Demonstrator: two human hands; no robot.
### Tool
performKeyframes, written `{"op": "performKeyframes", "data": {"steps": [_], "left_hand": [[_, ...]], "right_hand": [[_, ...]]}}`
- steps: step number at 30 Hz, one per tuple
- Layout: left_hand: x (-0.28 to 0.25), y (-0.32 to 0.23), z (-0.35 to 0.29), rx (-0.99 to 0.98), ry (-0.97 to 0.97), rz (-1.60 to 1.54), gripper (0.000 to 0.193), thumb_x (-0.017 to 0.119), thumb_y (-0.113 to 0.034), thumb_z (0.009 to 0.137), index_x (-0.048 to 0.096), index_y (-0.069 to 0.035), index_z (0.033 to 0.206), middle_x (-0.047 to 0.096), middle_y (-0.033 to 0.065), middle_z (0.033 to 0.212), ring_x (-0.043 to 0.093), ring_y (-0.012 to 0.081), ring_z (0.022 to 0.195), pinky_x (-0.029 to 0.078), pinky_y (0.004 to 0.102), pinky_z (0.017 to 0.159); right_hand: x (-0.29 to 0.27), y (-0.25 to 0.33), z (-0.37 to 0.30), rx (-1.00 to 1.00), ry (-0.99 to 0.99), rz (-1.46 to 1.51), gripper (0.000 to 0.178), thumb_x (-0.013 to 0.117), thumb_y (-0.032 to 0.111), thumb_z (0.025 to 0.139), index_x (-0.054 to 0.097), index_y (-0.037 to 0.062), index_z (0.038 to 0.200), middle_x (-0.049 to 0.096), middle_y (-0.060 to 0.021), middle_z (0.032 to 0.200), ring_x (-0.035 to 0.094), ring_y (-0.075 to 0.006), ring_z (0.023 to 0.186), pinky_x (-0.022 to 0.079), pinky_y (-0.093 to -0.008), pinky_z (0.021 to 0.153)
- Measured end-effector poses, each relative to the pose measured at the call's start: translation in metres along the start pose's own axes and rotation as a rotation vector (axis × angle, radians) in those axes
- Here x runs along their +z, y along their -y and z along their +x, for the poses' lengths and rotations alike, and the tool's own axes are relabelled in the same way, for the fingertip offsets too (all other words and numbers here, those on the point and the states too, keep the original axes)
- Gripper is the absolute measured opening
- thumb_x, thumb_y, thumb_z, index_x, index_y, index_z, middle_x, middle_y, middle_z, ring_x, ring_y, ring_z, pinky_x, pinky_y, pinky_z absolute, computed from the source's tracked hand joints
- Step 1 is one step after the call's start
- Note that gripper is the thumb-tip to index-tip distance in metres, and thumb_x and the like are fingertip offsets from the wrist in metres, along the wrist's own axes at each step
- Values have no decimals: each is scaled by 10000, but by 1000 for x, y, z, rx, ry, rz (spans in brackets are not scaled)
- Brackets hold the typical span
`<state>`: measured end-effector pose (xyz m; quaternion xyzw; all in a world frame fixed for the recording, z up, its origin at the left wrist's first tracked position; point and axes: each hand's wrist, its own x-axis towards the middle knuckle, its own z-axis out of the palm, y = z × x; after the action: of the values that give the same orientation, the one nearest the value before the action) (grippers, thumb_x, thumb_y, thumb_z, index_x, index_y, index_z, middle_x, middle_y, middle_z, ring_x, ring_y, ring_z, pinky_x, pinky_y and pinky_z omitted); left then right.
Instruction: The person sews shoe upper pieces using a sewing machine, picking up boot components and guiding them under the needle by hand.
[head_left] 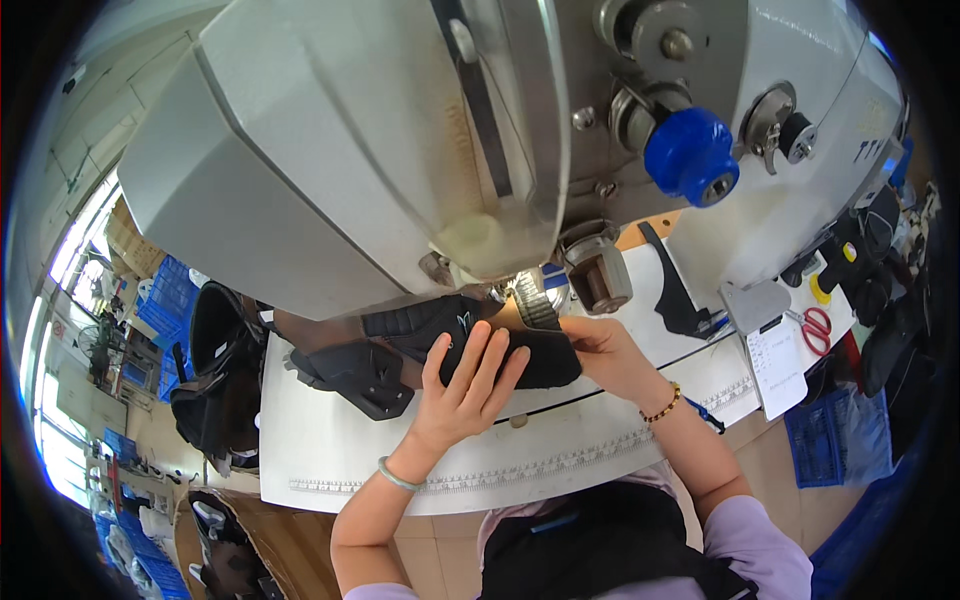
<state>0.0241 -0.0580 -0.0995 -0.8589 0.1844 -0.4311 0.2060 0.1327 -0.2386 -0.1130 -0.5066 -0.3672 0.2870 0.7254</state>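
A black padded fabric piece (545,365) with brown mesh parts lies on the white sewing table (470,470), under the head of a large sewing machine (330,150). My left hand (465,390) rests on top of it, fingers stretched out and apart. At the piece's right end my right hand (605,355) pinches the edge, with its fingertips partly hidden behind the fabric. The lit area round the needle (525,285) is just beyond both hands. More of the joined black and brown material (345,370) trails to the left across the table.
Right of the machine are a black cut strip (675,295), red-handled scissors (816,330) and a white paper card (775,370). A printed ruler runs along the table's front edge. Black pieces (215,370) pile at the left; a cardboard box (285,545) and blue crate (820,440) stand below.
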Motion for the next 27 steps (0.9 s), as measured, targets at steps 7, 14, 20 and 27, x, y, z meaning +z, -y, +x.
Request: {"op": "performKeyframes", "data": {"steps": [7, 14, 20, 27], "left_hand": [[-14, -3, 8, 25, 58, -11, 391, 487, -44, 720, 564, -45, 1104, 494, 152, 1210, 484, 313, 1160, 312, 522, 980], [-11, -2, 5, -2, 64, 14, 367, 494, -108, 817, 544, -73, 1179, 503, 154, 1215, 490, 280, 1159, 349, 486, 972], [-9, 4, 2, 18, 21, -23, 338, 474, -128, 846, 557, -95, 1171, 514, 139, 1201, 489, 261, 1162, 347, 467, 979], [-5, 2, 2, 11, 7, -19, 335, 467, -119, 849, 564, -107, 1169, 524, 137, 1193, 508, 254, 1145, 353, 462, 972]], "right_hand": [[4, 19, -10, -33, 65, 289, 304, 608, 164, 854, 563, -5, 1102, 613, -14, 918, 531, -38, 798, 440, -172, 680], [28, 24, -15, -52, -173, -148, 216, 637, 149, 835, 596, -12, 973, 527, 36, 735, 401, -10, 634, 342, -175, 526], [30, 24, -14, -40, -226, -102, 196, 640, 121, 826, 610, -29, 947, 597, 1, 775, 498, -19, 673, 409, -165, 578], [26, 15, -10, -45, -217, -23, 202, 627, 127, 837, 612, -34, 958, 600, -5, 787, 501, -32, 698, 416, -173, 602]]}}
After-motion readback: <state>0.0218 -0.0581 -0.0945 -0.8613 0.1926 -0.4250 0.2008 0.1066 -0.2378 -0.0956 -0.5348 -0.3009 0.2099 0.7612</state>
